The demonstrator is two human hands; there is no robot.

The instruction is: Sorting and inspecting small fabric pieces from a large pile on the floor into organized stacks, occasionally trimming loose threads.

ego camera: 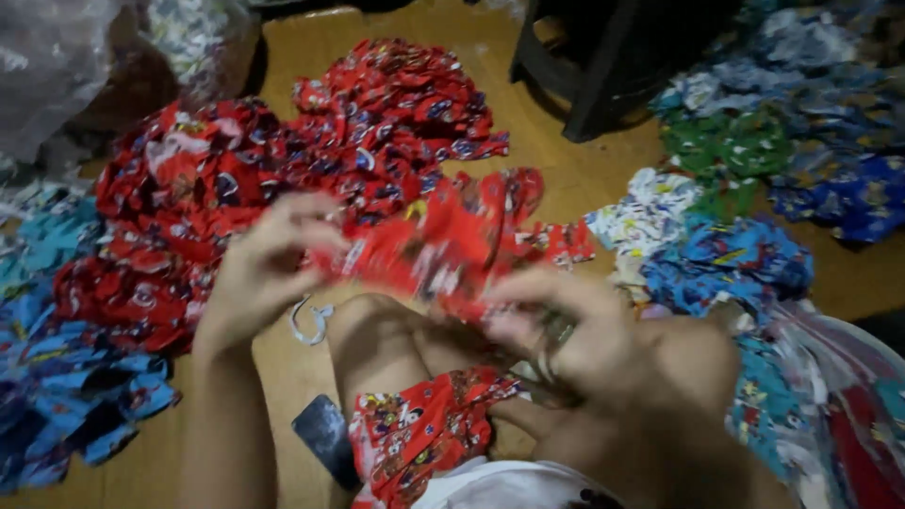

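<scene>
The left hand (269,259) is up over the knee, fingers curled and pinching 1 end of a small red printed cotton garment (443,240), and the right hand (575,325) closes on the other end, lower and nearer the body. Both hands are blurred, so the exact finger hold cannot be told, but each has cloth in it and the piece runs between them, slack and bunched in the middle, above the person's bare knee (377,325).

Just below, a second red printed piece (424,429) lies in the lap, with a dark flat rectangular object (325,434) on the wooden floor (566,141) beside the thigh. A thin pale loop of cord or elastic (309,320) sits on the floor near the left wrist.

Further out, a big heap of red printed garments (283,160) spreads ahead and to the left, a blue printed heap (66,386) lies at far left, and white, blue and green printed pieces (726,217) crowd the right side. A dark plastic stool (603,57) stands at the top.

Here is the risk: the held piece matches the red heap behind it and the 1 in the lap, so a loose pinch could let it drop and get lost among its look-alikes. The sagging middle could snag on the knee or fold crooked. The piles on the right sit close together, and a wide elbow could easily push 1 colour into another. That small loop by the wrist looks easy to sweep under cloth.
</scene>
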